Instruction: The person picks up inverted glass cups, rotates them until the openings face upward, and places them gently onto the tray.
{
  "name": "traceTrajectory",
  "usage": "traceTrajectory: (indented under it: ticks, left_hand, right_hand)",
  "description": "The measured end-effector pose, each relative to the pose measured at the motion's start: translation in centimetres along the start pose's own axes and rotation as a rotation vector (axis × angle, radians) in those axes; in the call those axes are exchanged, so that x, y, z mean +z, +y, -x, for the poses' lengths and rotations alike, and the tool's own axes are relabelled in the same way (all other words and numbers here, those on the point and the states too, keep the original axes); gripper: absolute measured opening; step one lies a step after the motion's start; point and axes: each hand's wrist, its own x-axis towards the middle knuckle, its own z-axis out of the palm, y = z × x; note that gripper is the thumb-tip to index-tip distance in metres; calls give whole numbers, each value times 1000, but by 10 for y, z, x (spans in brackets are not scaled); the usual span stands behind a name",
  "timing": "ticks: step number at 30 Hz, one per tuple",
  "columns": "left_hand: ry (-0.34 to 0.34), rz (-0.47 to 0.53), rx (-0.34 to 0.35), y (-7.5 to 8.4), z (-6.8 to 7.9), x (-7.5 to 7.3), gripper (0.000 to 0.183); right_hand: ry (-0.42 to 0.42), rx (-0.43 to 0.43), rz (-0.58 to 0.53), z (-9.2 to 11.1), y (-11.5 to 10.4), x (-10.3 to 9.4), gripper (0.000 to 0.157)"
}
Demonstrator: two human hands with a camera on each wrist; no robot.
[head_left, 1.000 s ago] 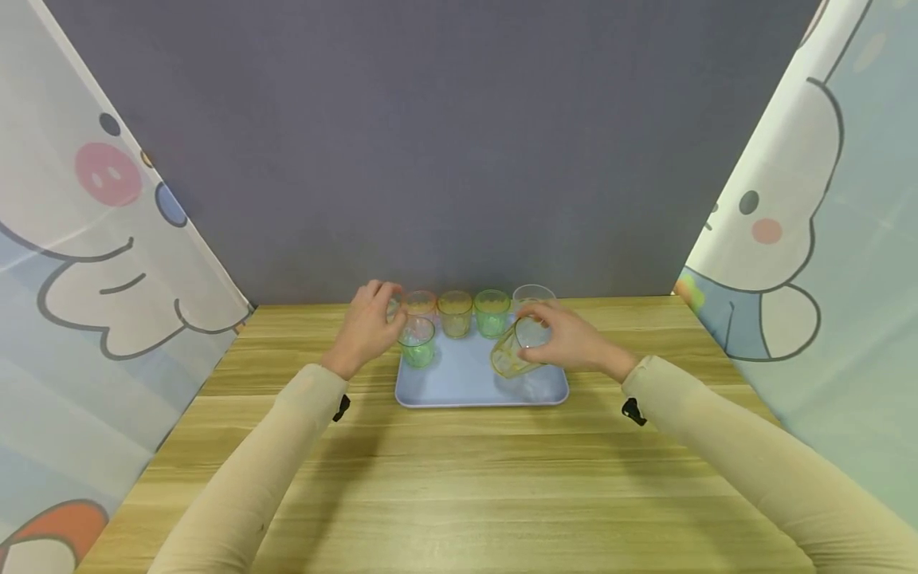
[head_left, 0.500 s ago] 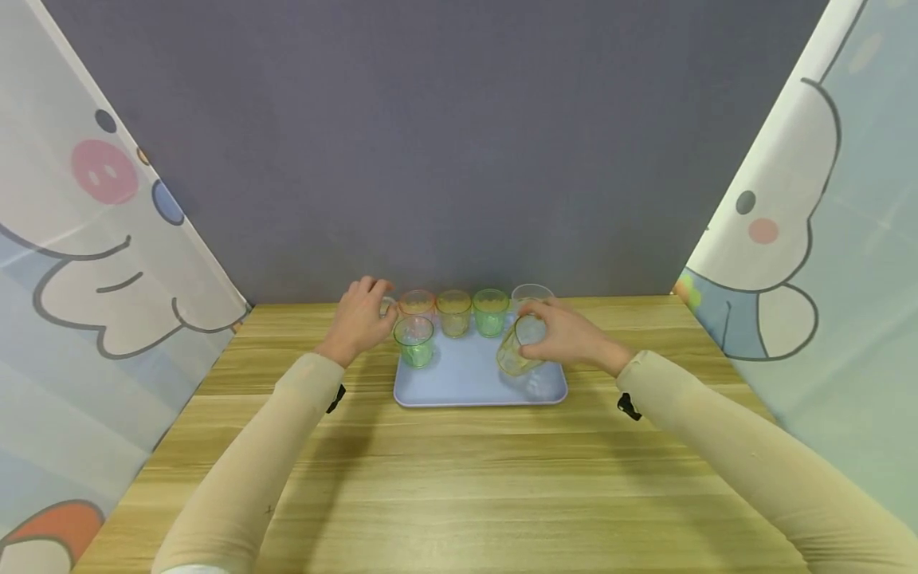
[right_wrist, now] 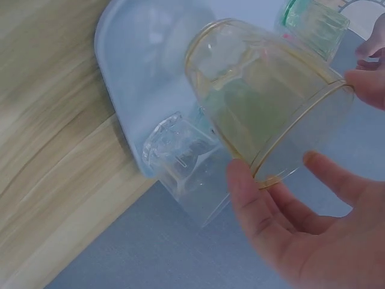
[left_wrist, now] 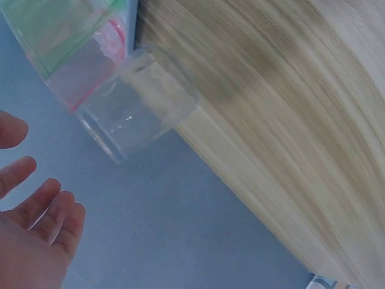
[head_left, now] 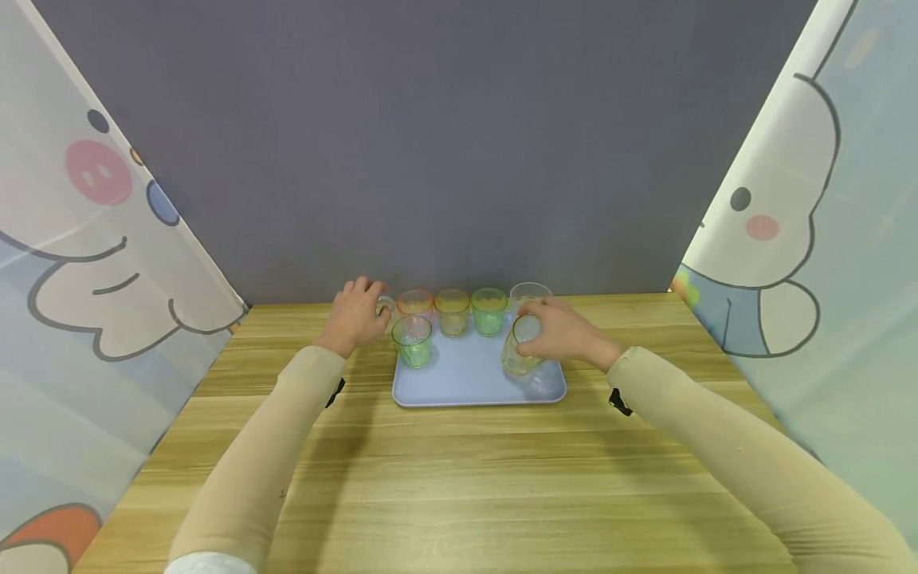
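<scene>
My right hand (head_left: 562, 331) grips a clear yellow-rimmed cup (right_wrist: 264, 90) by its rim, with fingers and thumb around the edge. That cup leans slightly over the right part of the light blue tray (head_left: 466, 387); whether its base touches the tray, I cannot tell. My left hand (left_wrist: 36, 235) has its fingers spread and holds nothing, beside a colourless clear cup (left_wrist: 138, 102) at the tray's far left. A green cup (head_left: 413, 351) stands at the tray's left. Pink (head_left: 416, 304), amber (head_left: 452, 315) and green (head_left: 490, 313) cups line the back.
Another colourless cup (right_wrist: 186, 162) stands at the tray's back right, partly hidden by my right hand in the head view. Behind the wooden table (head_left: 445, 486) rises a grey panel (head_left: 445, 143). Printed curtains (head_left: 846, 263) flank both sides.
The yellow-rimmed cup has turned more upright and shifted a little right in my right hand. My left hand has drawn slightly left, away from the colourless cup. The other cups stay put.
</scene>
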Motion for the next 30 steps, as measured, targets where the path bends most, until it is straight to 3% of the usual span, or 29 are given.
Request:
traceTrajectory:
  ticks: [14, 21, 30]
  left_hand:
    - [-55, -50, -39, -18, -1, 12, 44]
    - [-114, -55, -42, -14, -6, 15, 49]
    - [-140, -58, -84, -10, -6, 21, 50]
  right_hand:
    - [-23, 50, 17, -8, 10, 5, 63]
    - [-30, 76, 40, -12, 11, 6, 61]
    - [-16, 82, 60, -17, 12, 10, 60]
